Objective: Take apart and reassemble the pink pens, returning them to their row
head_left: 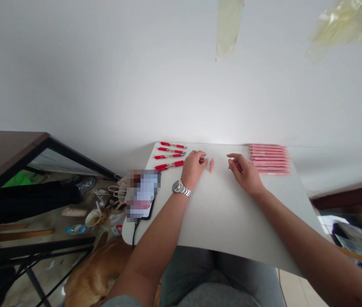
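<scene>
My left hand [195, 167], a watch on its wrist, is closed with the fingertips pinched on a small whitish thing, mostly hidden. Just right of those fingers a short pink tube-like piece [211, 165] lies on the white table [212, 213]. My right hand [244, 171] is curled, its index finger stretched toward the left. Within its grip shows a bit of red, perhaps part of a pen, though the fingers cover most of it. Several red pens [171, 150] lie in rows left of my left hand. A stack of pink pens [268, 159] lies right of my right hand.
A phone [145, 196] with a cable rests at the table's left edge. The wall [181, 85] stands right behind the table. Below left are a brown dog [99, 273], clutter on the floor and a dark-framed desk [11, 149].
</scene>
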Demonstrator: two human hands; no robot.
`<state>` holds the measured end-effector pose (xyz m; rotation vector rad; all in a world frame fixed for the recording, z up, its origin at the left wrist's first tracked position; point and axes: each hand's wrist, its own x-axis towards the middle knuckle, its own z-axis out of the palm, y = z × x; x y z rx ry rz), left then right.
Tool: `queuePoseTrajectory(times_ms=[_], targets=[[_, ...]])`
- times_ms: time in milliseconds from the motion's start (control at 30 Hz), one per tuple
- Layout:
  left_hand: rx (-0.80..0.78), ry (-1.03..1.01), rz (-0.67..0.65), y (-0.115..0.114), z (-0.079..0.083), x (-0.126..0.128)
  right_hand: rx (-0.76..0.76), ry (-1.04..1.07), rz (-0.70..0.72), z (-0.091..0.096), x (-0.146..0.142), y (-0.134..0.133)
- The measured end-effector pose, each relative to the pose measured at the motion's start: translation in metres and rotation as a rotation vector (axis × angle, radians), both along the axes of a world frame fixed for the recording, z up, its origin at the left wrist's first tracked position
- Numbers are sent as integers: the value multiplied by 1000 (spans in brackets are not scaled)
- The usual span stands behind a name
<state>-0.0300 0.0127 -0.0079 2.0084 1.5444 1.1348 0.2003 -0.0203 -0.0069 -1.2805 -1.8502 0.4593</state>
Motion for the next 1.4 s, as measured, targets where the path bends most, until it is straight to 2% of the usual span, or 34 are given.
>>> queuePoseTrajectory(times_ms=[300, 967, 1100, 1233, 1400], targets=[[25, -11, -11, 2, -3, 2, -15, 3, -3, -1, 0, 0], [104, 0, 0, -2, 6, 5, -32, 37, -9, -1, -1, -1], [114, -68, -74, -5, 11, 7, -31, 45, 13, -3, 0, 0], [108, -136, -203, -10, 16, 10, -28, 70, 53, -4, -1, 0], [103, -114, -339, -14, 20, 14, 2, 34, 42, -1, -3, -2]])
